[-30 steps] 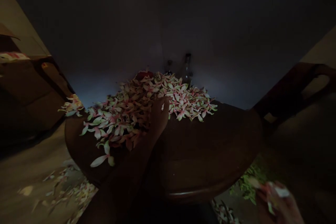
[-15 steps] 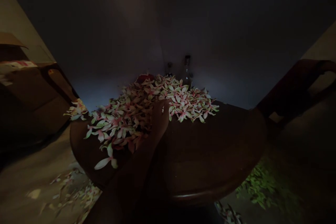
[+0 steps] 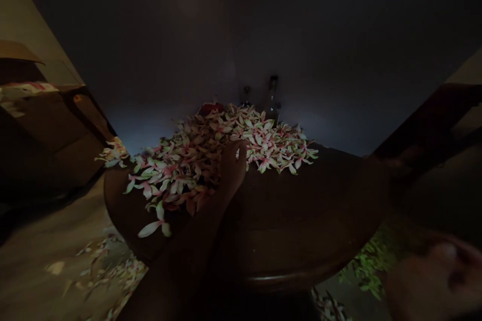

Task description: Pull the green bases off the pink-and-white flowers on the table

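Pink-and-white flowers [image 3: 263, 145] lie heaped across the back and left of a dark, round-edged wooden table [image 3: 301, 210]. My left hand [image 3: 232, 165] reaches into the near side of this heap, its wrist above the tabletop. Its fingers are curled in, thumb close to the forefinger, and the tips are lost among petals; what they hold cannot be made out. At the lower right, beyond the table edge, my right hand [image 3: 433, 276] is dark and smeared by motion. Its fingers seem bent, but nothing in them can be made out.
A glass bottle [image 3: 272, 98] stands behind the heap, near a red object [image 3: 211, 108]. Dark panels [image 3: 339, 60] meet in a corner behind. Cardboard boxes [image 3: 48, 130] are at left. Loose petals [image 3: 120, 271] lie low at left, green plant matter [image 3: 371, 261] low at right.
My right hand has come into view at the lower right. The left hand stays at the flower heap with little change. The whole view has shifted slightly.
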`<state>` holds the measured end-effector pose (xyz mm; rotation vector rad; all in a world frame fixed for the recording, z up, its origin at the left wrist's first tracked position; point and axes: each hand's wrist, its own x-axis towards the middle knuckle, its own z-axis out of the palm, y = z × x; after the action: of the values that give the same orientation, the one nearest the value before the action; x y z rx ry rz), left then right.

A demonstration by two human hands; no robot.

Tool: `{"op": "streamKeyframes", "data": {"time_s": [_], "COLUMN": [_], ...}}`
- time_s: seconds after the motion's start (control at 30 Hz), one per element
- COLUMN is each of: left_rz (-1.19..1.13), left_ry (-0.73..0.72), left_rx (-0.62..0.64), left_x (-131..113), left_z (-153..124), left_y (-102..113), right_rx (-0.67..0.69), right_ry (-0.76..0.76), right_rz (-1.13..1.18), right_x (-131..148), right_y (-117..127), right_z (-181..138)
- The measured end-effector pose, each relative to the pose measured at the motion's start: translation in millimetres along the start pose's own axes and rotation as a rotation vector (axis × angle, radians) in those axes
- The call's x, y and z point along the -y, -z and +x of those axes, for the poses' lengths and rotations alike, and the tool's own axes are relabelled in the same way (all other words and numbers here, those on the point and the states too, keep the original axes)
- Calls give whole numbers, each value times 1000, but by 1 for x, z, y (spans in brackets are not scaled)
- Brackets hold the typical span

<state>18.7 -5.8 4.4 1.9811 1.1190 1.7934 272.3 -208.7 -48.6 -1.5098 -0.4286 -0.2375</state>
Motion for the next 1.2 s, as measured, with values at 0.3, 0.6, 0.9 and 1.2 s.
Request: {"op": "streamKeyframes", "data": {"time_s": [0.3, 0.6, 0.9, 1.2], "left_rz": [9, 48, 32, -218], "left_ry": [9, -93, -4, 207], "left_rx": [7, 42, -24, -48], "left_x": [-4, -11, 1, 10], "left_z": [-1, 0, 1, 9], "left_y": [2, 3, 1, 5], "right_rx": [999, 980, 1122, 1318], "right_ry": [687, 1002, 674, 452], "right_rz": [226, -123, 190, 519], "right_x": [105, 74, 92, 103], "right_y": [-233, -279, -249, -229], "right_z": [-4, -29, -17, -41]}}
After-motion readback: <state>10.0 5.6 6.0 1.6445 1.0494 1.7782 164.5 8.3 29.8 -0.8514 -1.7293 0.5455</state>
